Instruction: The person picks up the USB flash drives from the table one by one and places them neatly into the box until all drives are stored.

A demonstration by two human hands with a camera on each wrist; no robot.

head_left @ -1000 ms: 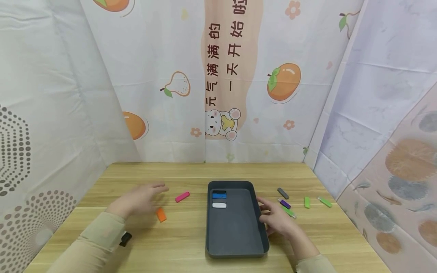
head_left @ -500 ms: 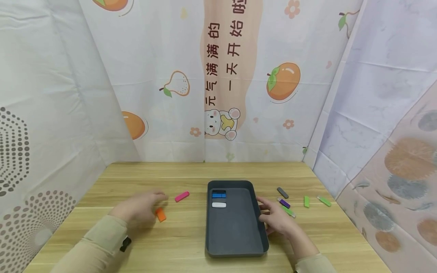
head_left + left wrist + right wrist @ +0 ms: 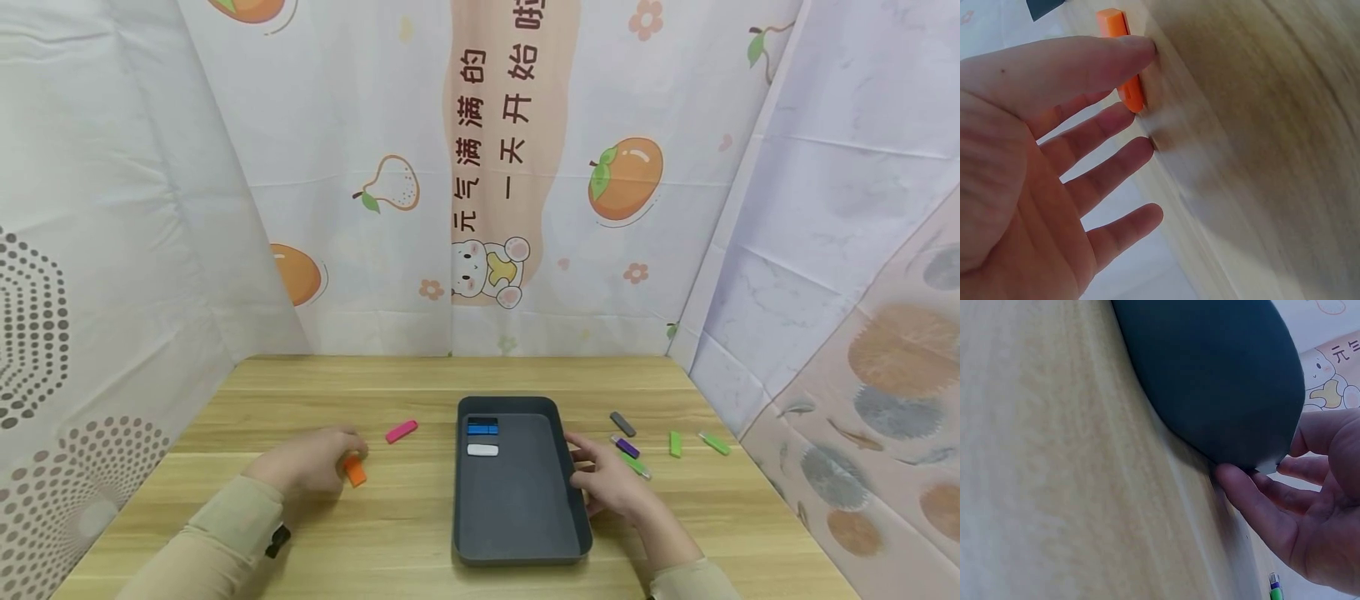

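Note:
My left hand (image 3: 318,460) is low over the table at the left, at an orange USB stick (image 3: 355,471). In the left wrist view its thumb crosses in front of the orange stick, the index finger lies behind it, and the other fingers spread apart. A pink USB stick (image 3: 401,431) lies just beyond. My right hand (image 3: 611,479) rests its fingertips and thumb against the right outer wall of a dark grey tray (image 3: 517,508). Inside the tray, at its far left, a blue USB stick (image 3: 482,430) and a white one (image 3: 482,450) lie in a column with darker ones.
Right of the tray lie a grey USB stick (image 3: 622,423), a purple one (image 3: 626,447) and several green ones, including one (image 3: 675,444) farther right. The wooden table (image 3: 405,533) ends at printed curtains (image 3: 337,325) at the back and sides.
My left hand has come down and closed in on the orange stick, its fingers drawing in. My right hand, the tray and the other sticks have stayed in place.

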